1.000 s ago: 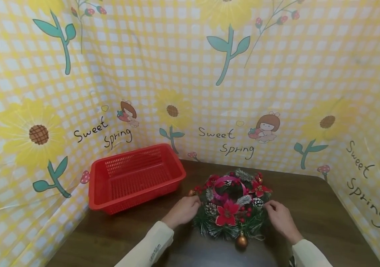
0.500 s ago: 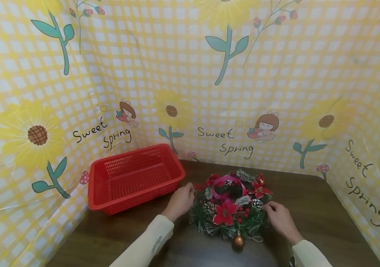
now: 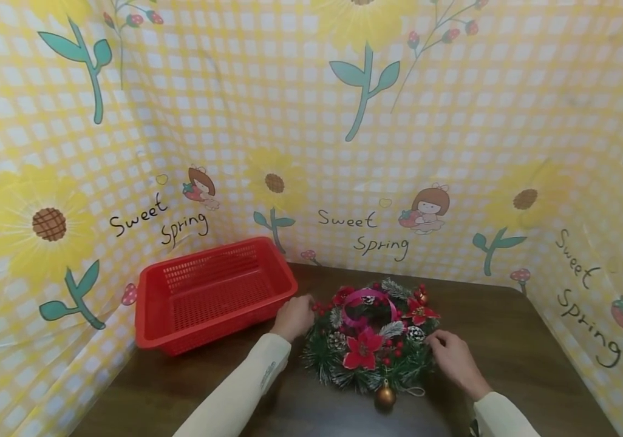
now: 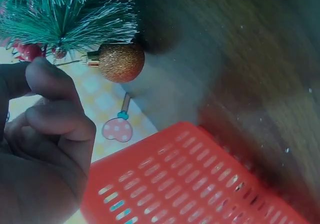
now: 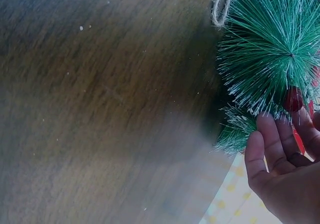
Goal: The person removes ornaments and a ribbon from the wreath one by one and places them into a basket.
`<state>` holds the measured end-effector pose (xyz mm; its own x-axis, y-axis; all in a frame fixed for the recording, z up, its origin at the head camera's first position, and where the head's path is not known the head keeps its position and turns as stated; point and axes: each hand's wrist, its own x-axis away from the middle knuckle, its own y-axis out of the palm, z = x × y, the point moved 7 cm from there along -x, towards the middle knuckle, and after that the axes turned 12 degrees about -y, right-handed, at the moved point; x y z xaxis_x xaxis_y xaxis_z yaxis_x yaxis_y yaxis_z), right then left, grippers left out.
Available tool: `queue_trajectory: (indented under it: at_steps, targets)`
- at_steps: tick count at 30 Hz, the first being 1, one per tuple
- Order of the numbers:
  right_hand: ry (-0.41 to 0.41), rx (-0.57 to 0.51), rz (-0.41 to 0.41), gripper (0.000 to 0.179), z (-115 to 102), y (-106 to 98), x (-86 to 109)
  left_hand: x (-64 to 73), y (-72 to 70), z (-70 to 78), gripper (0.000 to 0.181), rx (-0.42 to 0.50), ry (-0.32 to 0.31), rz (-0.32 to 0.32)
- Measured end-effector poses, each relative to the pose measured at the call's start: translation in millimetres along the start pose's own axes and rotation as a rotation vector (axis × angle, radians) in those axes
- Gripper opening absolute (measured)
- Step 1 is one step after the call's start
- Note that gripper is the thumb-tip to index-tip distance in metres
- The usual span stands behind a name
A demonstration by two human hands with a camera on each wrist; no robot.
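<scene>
A green Christmas wreath (image 3: 366, 364) with red poinsettias, frosted pine cones and berries lies on the table, a pink ribbon (image 3: 393, 309) looped up from its middle. At its upper left edge my left hand (image 3: 294, 318) pinches the outer trim with curled fingers. The left wrist view shows those fingertips beside red berries and a gold glitter bauble (image 4: 121, 63). My right hand (image 3: 456, 361) pinches the right edge, thumb and forefinger near a dark red berry (image 5: 293, 99). Another gold bauble (image 3: 385, 397) hangs at the wreath's front, beside a twine loop (image 5: 222, 5).
A red perforated plastic basket (image 3: 215, 334) stands to the left, close to my left hand. The dark wooden table (image 3: 481, 303) is bordered behind and at both sides by a yellow checked cloth (image 3: 300, 121) with printed sunflowers.
My left hand has moved from the wreath's left side up and outward to its upper left edge. The wreath has shifted slightly left in view. The right hand stays at the right edge.
</scene>
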<state>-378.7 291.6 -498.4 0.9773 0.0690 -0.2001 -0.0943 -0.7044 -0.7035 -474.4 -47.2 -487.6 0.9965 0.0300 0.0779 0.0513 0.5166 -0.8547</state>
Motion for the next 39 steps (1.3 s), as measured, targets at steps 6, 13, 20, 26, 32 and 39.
queue_trajectory:
  at_steps: [6, 13, 20, 26, 32, 39]
  targets:
    - [-0.014, 0.002, 0.018, 0.024, 3.9, 0.5, -0.1, -9.2, 13.3, -5.3, 0.035, 0.041, -0.030, -0.101]
    - [0.002, -0.012, 0.027, 0.024, 4.9, 0.9, -0.4, -11.7, 17.7, -8.3, 0.030, 0.070, 0.011, -0.132]
    - [0.003, -0.004, 0.030, 0.024, 5.4, 1.7, -0.7, -14.0, 21.1, -15.0, 0.038, 0.135, 0.002, -0.198]
    - [0.026, -0.009, 0.021, 0.025, 7.7, 3.6, 0.2, -16.2, 27.1, -19.2, 0.036, 0.161, 0.018, -0.252]
    - [0.022, -0.002, 0.028, 0.024, 8.5, 4.4, 0.2, -16.1, 28.7, -20.8, 0.024, 0.198, 0.045, -0.272]
    - [0.015, -0.001, 0.038, 0.024, 8.5, 4.1, -0.1, -14.8, 24.5, -19.4, 0.017, 0.206, 0.068, -0.255]
